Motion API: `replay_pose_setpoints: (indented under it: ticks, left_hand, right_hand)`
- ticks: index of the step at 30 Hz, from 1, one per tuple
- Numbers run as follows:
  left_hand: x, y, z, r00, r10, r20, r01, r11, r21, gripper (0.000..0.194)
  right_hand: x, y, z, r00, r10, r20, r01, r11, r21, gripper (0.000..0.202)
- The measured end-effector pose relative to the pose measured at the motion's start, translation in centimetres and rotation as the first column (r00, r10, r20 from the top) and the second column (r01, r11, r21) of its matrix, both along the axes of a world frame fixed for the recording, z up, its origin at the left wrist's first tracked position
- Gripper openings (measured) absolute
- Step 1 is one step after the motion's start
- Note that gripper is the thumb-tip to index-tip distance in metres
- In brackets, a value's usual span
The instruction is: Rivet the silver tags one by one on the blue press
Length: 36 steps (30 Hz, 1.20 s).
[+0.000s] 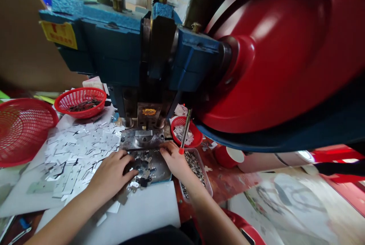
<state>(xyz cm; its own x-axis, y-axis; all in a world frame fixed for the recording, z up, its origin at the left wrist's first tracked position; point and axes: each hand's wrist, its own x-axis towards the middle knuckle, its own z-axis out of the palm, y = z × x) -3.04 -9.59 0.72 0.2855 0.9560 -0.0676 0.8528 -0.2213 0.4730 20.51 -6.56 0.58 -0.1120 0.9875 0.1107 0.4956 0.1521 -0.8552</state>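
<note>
A person's left hand (115,169), thumb and fingers parted and empty, hovers beside small metal pieces (145,166) on a plate (163,167) before a blue press (114,54); the right hand's (175,158) fingers bend near the die (143,138), their grip unclear.

three baskets (80,115), one tub (209,187), one press (111,53), one wheel (285,54), two hands (112,169), metal bits (82,146) too many to count lol

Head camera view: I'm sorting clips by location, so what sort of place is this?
Probably a small metalworking workshop: there is a blue machine that looks like a press, with a large red wheel on its side, and thin, flat pieces, apparently metal, are heaped beside it.
</note>
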Motion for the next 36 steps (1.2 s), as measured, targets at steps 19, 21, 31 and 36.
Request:
replay_pose_setpoints:
  ticks: [19, 21, 31, 36]
  left_hand:
    - [-0.1, 0.1, 0.6, 0.871, 0.264, 0.415, -0.182, 0.957, -0.227, 0.025]
    - [-0.2, 0.4, 0.7, 0.839, 0.306, 0.45, -0.207, 0.944, -0.257, 0.026]
    - [-0.1, 2.7, 2.4, 0.781, 0.338, 0.525, -0.267, 0.941, -0.209, 0.032]
    - [0.0, 4.0, 2.7, 0.75, 0.347, 0.563, -0.285, 0.938, -0.199, 0.031]
  right_hand:
    - [0.6, 0.8, -1.8, 0.893, -0.043, 0.448, -0.064, 0.973, 0.221, 0.015]
    - [0.0, 0.9, -1.4, 0.925, -0.022, 0.379, -0.071, 0.971, 0.229, 0.016]
    - [-5.5, 5.5, 1.1, 0.994, -0.031, 0.102, 0.014, 0.986, 0.164, 0.007]
    - [-5.8, 6.8, 1.4, 0.995, -0.013, 0.099, 0.005, 0.997, 0.073, 0.013]
